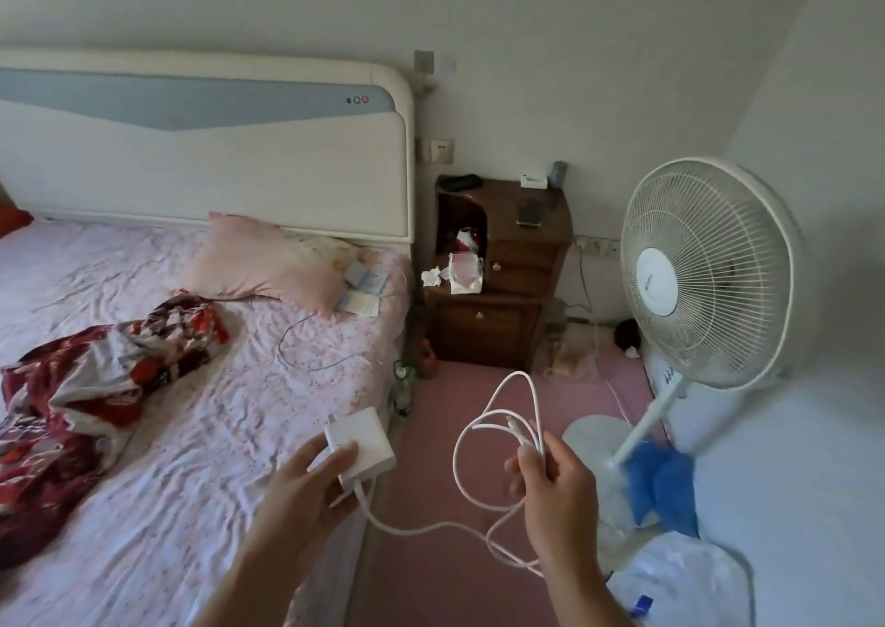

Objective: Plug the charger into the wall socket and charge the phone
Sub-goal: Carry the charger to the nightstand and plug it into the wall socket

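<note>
We've only got the charger (360, 444) pinched in our left hand (306, 487) and its cable (498, 428) bunched in the right hand (558, 492), so plugging into the socket (441, 150) and hooking up the phone (529, 212) on the nightstand (507, 320) top are both left.

White square charger (360, 440) unplugged, white cable (498, 416) looped, phone (529, 213) flat on nightstand (550, 238), wall socket (440, 150) above

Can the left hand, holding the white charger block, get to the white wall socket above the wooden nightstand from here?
Probably not yet: the left hand with the white charger block is well short of the white wall socket. The floor path looks open, so stepping closer should do.
</note>
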